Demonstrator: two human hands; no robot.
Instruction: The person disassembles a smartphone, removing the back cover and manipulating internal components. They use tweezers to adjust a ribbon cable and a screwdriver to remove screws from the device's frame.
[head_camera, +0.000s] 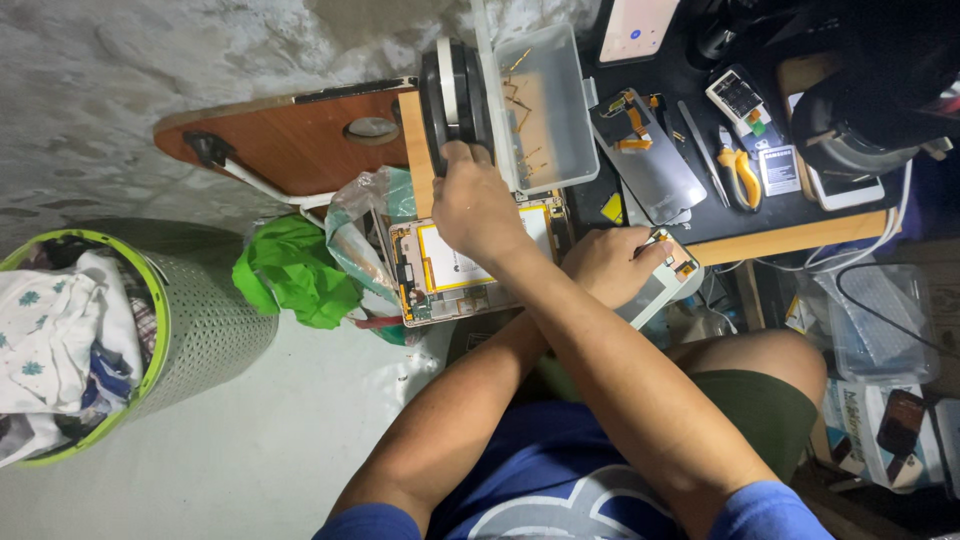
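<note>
Black round stack stands on edge just beyond the right hand. The fingers curl down at its base, and whether they grip it cannot be told. Arms are crossed. The left hand is closed on a slim metal tool over a white-framed device.

The opened tablet lies under the right hand, overhanging the table edge.

Risks, as judged:
- The crossed right forearm could nudge the tablet off the edge.
- The stack could tip against the clear plastic box beside it.
- The tool tip could slip and scratch the device.

Further from the left hand are a screen panel and yellow-handled pliers. Below the right hand sits a green bag, crowding that side.
</note>
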